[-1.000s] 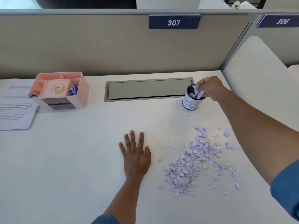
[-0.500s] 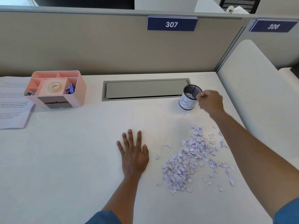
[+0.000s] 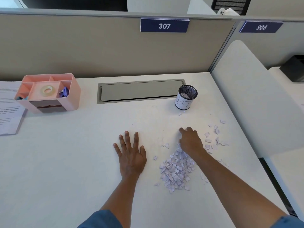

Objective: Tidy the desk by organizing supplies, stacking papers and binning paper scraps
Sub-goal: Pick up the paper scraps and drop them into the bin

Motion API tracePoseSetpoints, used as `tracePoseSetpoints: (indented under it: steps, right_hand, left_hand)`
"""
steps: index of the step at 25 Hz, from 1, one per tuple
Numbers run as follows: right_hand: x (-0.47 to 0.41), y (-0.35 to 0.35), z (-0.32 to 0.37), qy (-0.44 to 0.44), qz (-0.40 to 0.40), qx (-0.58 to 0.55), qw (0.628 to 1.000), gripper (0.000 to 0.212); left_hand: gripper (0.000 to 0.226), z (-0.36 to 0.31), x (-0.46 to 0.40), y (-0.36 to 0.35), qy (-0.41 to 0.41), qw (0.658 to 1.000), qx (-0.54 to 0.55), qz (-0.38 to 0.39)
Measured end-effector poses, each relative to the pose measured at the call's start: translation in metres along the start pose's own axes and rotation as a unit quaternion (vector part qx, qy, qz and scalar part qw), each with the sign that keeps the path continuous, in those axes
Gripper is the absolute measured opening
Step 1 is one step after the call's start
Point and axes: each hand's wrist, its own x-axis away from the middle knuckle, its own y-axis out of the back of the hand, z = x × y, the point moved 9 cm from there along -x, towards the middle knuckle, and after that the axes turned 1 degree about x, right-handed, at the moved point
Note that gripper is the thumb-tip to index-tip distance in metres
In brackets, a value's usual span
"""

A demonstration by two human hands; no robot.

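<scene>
- The white bench [image 3: 65, 162] stood against a beige partition.
- Left hand [image 3: 130, 155] lay flat, fingers spread wide.
- Right hand [image 3: 190, 140] sat on the paper scraps [image 3: 176, 170], fingers curled into them.
- The mesh bin [image 3: 185, 97] stood at twelve o'clock from them.

This is an open-plan office, at one desk in a row of cubicles. A beige partition [image 3: 107, 51] runs along the far edge of the white desk [image 3: 57, 162], bearing a blue number plate reading 307 [image 3: 164, 25], with another reading 306 [image 3: 261, 27] over the next desk to the right. A grey cable hatch [image 3: 141, 91] is set into the desktop near the partition.
</scene>
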Motion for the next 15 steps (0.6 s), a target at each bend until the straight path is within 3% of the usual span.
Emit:
tracePoseSetpoints:
  steps: [3, 9, 12, 15]
  right_hand:
    - [0.008, 0.004, 0.008, 0.028, -0.039, 0.017, 0.999, 0.046]
    - [0.014, 0.012, 0.017, 0.083, -0.089, -0.005, 0.993, 0.025]
    - [0.009, 0.024, 0.008, 0.067, -0.127, -0.113, 0.983, 0.021]
    - [0.001, 0.047, -0.007, 0.023, -0.164, -0.262, 0.951, 0.024]
  left_hand:
    - [0.065, -0.001, 0.0, 0.001, -0.002, 1.0, -0.002, -0.001]
    - [0.065, 0.0, 0.0, 0.0, -0.001, 1.0, -0.004, 0.005]
    - [0.065, -0.002, -0.001, 0.0, -0.002, 1.0, -0.002, 0.003]
    - [0.065, -0.001, 0.0, -0.001, -0.002, 1.0, -0.002, 0.002]
